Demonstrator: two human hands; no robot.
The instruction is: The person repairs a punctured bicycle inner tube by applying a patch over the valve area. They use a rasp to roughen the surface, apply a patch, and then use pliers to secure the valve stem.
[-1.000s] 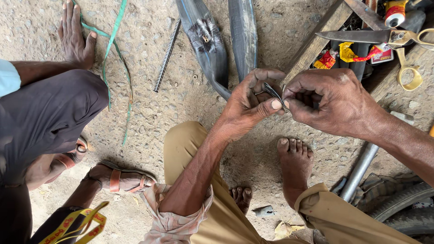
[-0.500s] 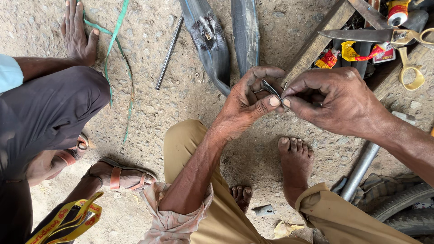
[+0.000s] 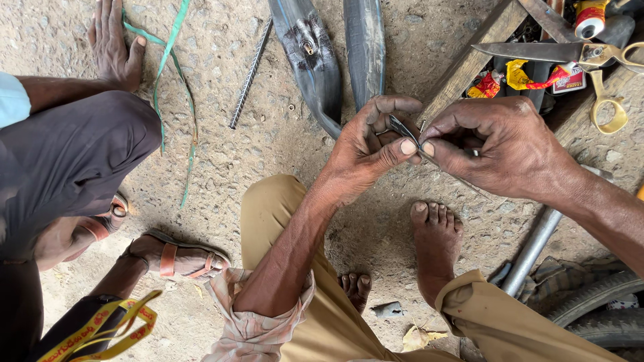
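My left hand [image 3: 365, 151] and my right hand [image 3: 493, 144] meet above the sandy ground, thumbs and forefingers pinching a small dark rubber piece [image 3: 401, 127] between them. The piece is thin and mostly hidden by my fingertips. A slim metal pin [image 3: 422, 126] sticks up by my right fingertips. Just beyond my left hand lies a black inner tube [image 3: 315, 60] folded in two strips, its valve facing up. My bare feet [image 3: 436, 245] rest on the ground below my hands.
Another person squats at the left, one hand [image 3: 114, 43] flat on the ground, wearing a sandal [image 3: 178, 258]. Green strap [image 3: 171, 80] and a ribbed steel rod [image 3: 249, 74] lie on the ground. A wooden toolbox [image 3: 483, 40] with large scissors [image 3: 570, 52] sits top right; a tyre [image 3: 597, 312] bottom right.
My hands have stayed together on the small rubber piece, with only slight finger shifts. The other person has not visibly moved.
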